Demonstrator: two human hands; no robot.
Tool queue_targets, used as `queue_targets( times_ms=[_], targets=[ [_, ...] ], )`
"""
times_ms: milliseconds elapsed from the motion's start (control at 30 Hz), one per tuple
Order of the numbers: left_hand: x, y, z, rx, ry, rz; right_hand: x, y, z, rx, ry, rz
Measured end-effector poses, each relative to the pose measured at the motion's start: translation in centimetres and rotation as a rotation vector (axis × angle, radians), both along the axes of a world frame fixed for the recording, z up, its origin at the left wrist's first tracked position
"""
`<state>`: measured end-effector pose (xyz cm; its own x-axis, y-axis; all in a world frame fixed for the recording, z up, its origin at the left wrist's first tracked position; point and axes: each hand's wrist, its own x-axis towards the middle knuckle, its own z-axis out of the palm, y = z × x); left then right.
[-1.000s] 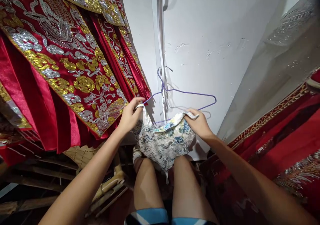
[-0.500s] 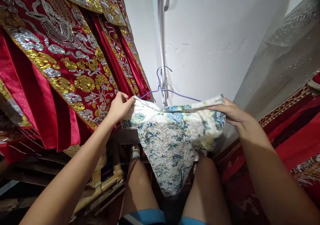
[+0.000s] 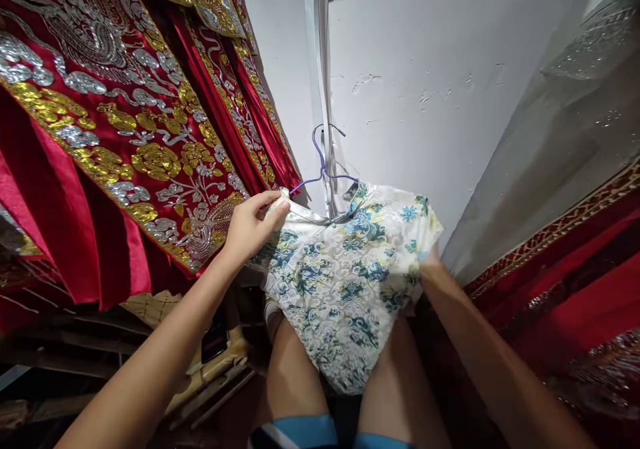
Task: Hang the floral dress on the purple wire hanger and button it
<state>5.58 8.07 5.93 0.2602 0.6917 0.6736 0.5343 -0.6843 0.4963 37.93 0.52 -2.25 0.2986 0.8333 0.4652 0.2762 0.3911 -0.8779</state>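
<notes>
A white short-sleeved dress (image 3: 345, 282) with blue and green flowers hangs in front of my legs, on a purple wire hanger (image 3: 320, 169). The hanger's hook stands free above the collar, in front of the pale wall. My left hand (image 3: 257, 226) pinches the garment's edge near the left shoulder, beside the hanger's left arm. At the right sleeve, my right hand (image 3: 427, 262) is blurred and partly covered by cloth, so its fingers do not show clearly. The right shoulder cloth lies over the hanger's right arm.
Red costumes with gold and silver sequins (image 3: 160, 162) hang at the left. A bamboo chair (image 3: 220, 369) stands below them. A white pole (image 3: 320, 69) runs up the wall (image 3: 425, 49). Clear plastic sheeting (image 3: 565, 142) and red fabric (image 3: 590, 282) are on the right.
My right hand has moved down and inward from the shoulder edge to the sleeve. The right shoulder now covers the hanger's arm. My left hand has shifted slightly right, still pinching the edge.
</notes>
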Motion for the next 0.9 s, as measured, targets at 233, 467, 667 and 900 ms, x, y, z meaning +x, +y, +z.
queue_targets(
  times_ms=[233, 467, 667, 900],
  targets=[
    [2.0, 0.2, 2.4, 0.119, 0.143, 0.214, 1.4, 0.0, 6.6, 0.124, 0.284, 0.006],
    [1.4, 1.9, 1.4, -0.073, -0.262, 0.202, -5.0, -4.7, 10.2, 0.006, 0.014, 0.512],
    [2.2, -1.3, -0.4, -0.299, -0.594, -0.109, -7.1, -3.9, 6.0, -0.069, -0.277, 0.572],
    [4.2, -4.3, -0.3, -0.691, -0.658, -0.6, -7.6, -2.2, 2.0, -0.283, 0.04, 0.564]
  ],
)
